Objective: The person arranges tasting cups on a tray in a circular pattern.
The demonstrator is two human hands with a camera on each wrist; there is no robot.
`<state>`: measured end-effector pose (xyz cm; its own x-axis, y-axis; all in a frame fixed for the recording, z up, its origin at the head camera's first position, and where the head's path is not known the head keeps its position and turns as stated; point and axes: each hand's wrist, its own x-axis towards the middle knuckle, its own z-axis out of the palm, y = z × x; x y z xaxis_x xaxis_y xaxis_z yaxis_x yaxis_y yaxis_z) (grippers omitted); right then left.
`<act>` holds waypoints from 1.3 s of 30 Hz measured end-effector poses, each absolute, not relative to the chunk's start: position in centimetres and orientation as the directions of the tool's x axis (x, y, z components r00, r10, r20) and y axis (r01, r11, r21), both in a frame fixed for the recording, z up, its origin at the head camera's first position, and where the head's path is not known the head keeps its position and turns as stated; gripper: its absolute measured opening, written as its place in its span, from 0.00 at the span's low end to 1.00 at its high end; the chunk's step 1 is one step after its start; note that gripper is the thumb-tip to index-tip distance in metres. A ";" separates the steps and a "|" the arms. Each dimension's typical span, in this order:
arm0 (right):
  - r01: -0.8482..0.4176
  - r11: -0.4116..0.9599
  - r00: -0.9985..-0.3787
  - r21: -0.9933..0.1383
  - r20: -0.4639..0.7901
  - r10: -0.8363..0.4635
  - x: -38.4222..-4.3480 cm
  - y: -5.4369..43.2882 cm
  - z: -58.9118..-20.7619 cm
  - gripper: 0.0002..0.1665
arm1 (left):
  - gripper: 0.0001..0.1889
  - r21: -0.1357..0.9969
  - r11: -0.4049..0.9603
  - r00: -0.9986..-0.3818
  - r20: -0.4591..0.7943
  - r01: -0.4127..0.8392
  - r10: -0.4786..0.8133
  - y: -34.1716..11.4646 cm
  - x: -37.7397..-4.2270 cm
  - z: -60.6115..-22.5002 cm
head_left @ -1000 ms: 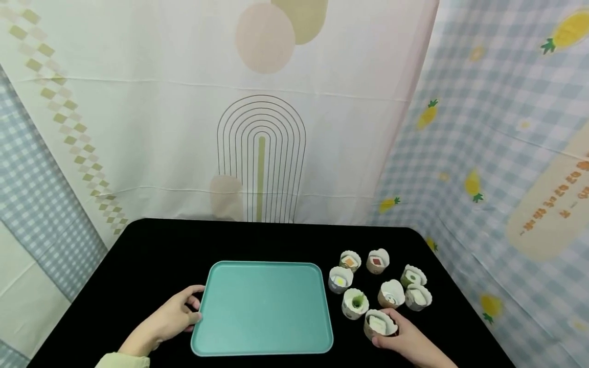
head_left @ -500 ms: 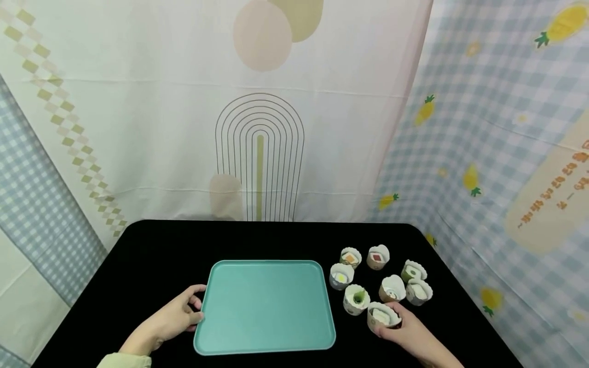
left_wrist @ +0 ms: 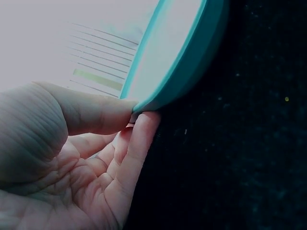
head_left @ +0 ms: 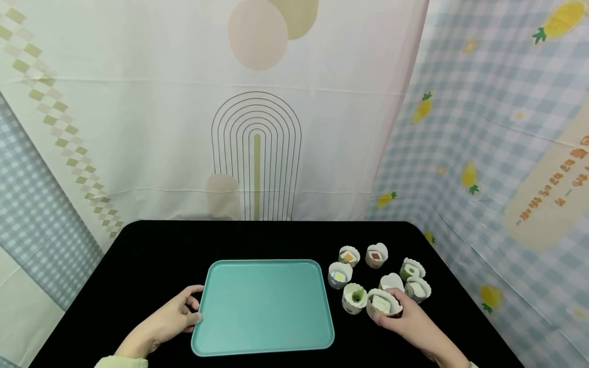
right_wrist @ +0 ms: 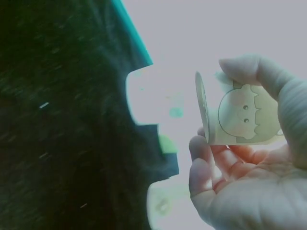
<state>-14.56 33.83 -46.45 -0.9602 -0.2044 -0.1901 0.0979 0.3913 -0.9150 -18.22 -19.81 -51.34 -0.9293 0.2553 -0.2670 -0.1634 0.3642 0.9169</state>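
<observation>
My left hand [head_left: 172, 319] pinches the left edge of a teal rectangular tray [head_left: 262, 306]. In the left wrist view the thumb [left_wrist: 98, 112] lies over the tray's rim [left_wrist: 168, 79], with fingers under it. My right hand [head_left: 414, 324] grips a scalloped paper baking cup [head_left: 373, 310] by its side, right of the tray. Inside that cup sits a pale, rounded block [head_left: 381, 303]. The right wrist view shows a cartoon face printed on the cup's wall [right_wrist: 244, 115], with thumb and fingers curled round it.
Several similar cups stand right of the tray. One has a green sprig [head_left: 357, 295], others a yellow-marked piece [head_left: 339, 276], an orange square [head_left: 348, 257] and a red square [head_left: 376, 255]. Two more cups [head_left: 417, 290] sit at the far right. Printed cloths [head_left: 257, 102] hang behind the black table [head_left: 156, 266].
My right hand has brought its cup up and away from me, so it now overlaps the cup behind it. The left hand keeps its pinch on the tray, which has hardly shifted.
</observation>
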 end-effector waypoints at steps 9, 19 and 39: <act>0.031 0.409 -0.975 -0.912 -0.118 -0.190 -15.2 31.3 -45.0 0.34 | 0.34 0.916 0.362 -0.923 -0.278 -0.172 0.265 -19.9 -18.2 -51.1; 0.030 0.353 -0.964 -0.935 -0.120 -0.237 -17.0 27.0 -45.0 0.35 | 0.33 0.907 0.373 -0.937 -0.283 -0.193 0.204 -19.3 -18.1 -51.1; -0.029 0.297 -0.980 -0.954 -0.031 -0.196 -19.3 19.6 -48.2 0.37 | 0.35 0.927 0.336 -0.936 -0.257 -0.168 0.241 -19.7 -18.1 -51.3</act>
<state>-19.29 19.63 -48.21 -0.9802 -0.1956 -0.0308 -0.0293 0.2973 -0.9543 -18.14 -19.72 -51.27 -0.9359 0.2408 -0.2570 -0.1681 0.3357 0.9268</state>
